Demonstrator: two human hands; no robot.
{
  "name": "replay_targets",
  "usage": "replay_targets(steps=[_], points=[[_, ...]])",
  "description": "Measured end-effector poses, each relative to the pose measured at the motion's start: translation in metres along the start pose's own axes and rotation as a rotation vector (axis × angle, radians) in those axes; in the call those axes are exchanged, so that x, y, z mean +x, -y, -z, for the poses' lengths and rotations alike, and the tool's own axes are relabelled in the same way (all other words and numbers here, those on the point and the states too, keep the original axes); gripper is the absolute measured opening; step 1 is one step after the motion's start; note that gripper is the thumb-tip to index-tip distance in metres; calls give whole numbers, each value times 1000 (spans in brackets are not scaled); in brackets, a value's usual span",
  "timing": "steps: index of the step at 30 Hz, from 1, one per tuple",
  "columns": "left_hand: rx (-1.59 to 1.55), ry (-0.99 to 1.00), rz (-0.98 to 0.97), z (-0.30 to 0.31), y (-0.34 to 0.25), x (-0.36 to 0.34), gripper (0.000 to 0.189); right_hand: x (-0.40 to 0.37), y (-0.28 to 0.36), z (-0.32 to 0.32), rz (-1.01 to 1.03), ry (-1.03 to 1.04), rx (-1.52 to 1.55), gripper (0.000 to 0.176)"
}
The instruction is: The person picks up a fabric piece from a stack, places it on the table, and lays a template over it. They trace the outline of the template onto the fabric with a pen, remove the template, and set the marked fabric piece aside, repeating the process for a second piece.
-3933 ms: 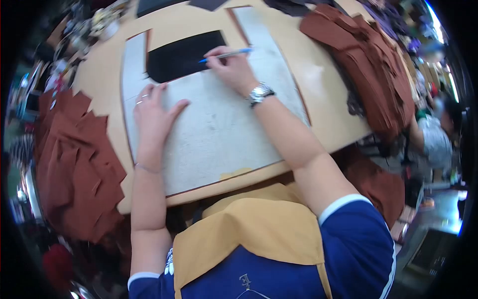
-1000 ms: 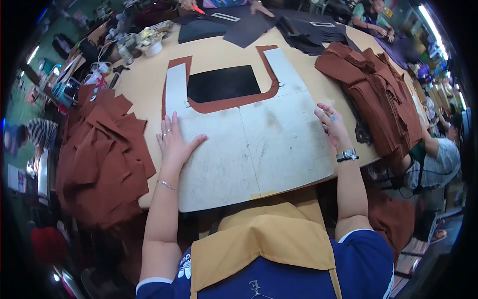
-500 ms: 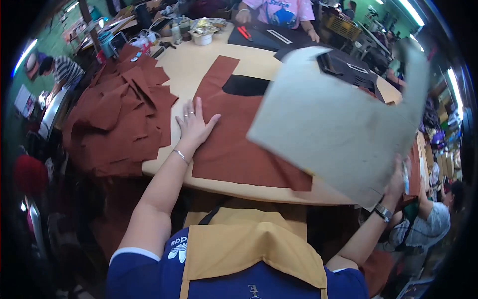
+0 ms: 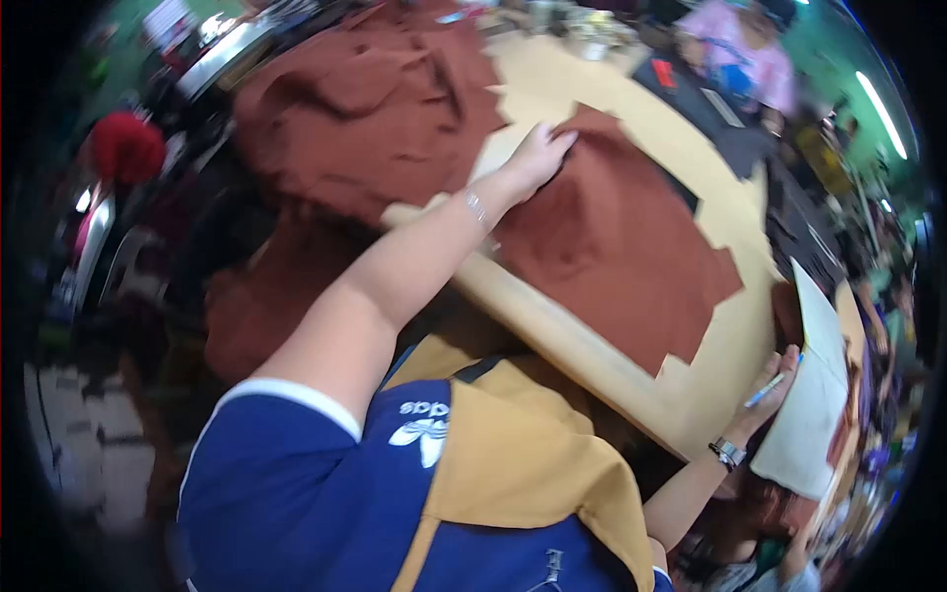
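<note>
My left hand (image 4: 541, 158) is closed on the left edge of a reddish-brown cut piece (image 4: 631, 247), leather or cloth, with notched corners. The piece bulges and wrinkles on the table beside that hand. Out to the right, my right hand (image 4: 771, 390) has a slim pen (image 4: 763, 391) between its fingers. It also holds a large pale pattern board (image 4: 814, 395), which now stands steeply tilted by the table's right side. The fingers behind the board are partly hidden.
A heap of similar reddish-brown pieces (image 4: 365, 118) lies on the left of the curved pale table (image 4: 725, 400). Across it, a person in a pink shirt (image 4: 740, 54) stands by dark sheets (image 4: 710, 123) and a red-handled tool (image 4: 663, 73). Another person is at the lower right.
My view has turned left. The pale board has swung away to the right, off the brown piece. My left hand, flat before, now grips the piece's edge, and the piece has wrinkled.
</note>
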State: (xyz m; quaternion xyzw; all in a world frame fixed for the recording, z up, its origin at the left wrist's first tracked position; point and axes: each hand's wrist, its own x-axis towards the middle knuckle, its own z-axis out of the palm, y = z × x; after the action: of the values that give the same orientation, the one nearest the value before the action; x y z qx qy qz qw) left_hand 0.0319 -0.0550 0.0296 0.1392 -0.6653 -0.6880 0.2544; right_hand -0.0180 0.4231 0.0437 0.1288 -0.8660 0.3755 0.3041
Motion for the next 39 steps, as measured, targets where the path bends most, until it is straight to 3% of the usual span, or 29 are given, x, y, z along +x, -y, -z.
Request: replay_targets(steps=[1,3,5,7,11,16,19,20,22,24,26,28,30,32,35,36,39], points=[[-44,-74,4,12,-31,-6,53,-9,31,-25,-14,135,41,51],[-8,-200,88,58,-82,-12,59,-18,35,-64,-19,328,37,50],[42,-470,197,117,-128,-38,57,-34,31,-90,-73,505,119,49],[-19,-504,147,226,-137,-65,53,-47,20,-104,30,552,101,47],[-79,-697,233,345,-152,-199,48,-47,18,-99,75,583,-6,45],[-172,-1050,465,427,-101,-365,44,-48,23,-101,68,576,25,44],[-126,-1379,620,514,-11,-452,46,-48,15,-105,106,568,28,44],[-201,-1347,648,521,11,-471,44,-48,13,-105,125,562,28,44],[-76,-1343,830,486,15,-475,50,-47,20,-102,130,571,5,43],[649,-1467,1077,499,52,-480,56,-48,22,-102,139,567,1,42],[1357,-1236,1316,463,39,-460,69,-48,20,-102,153,558,14,42],[1479,-1012,1104,425,33,-424,80,-49,26,-101,147,551,-2,41],[1274,-793,1182,401,46,-396,93,-49,28,-100,149,558,-44,41],[1171,-889,1175,357,47,-373,104,-46,27,-99,160,572,-115,41],[1084,-961,1214,376,89,-387,100,-47,26,-99,171,547,-93,40],[1121,-977,1117,400,119,-401,77,-48,25,-100,183,541,-90,40],[699,-675,991,464,165,-418,48,-47,27,-99,207,533,-111,40]])
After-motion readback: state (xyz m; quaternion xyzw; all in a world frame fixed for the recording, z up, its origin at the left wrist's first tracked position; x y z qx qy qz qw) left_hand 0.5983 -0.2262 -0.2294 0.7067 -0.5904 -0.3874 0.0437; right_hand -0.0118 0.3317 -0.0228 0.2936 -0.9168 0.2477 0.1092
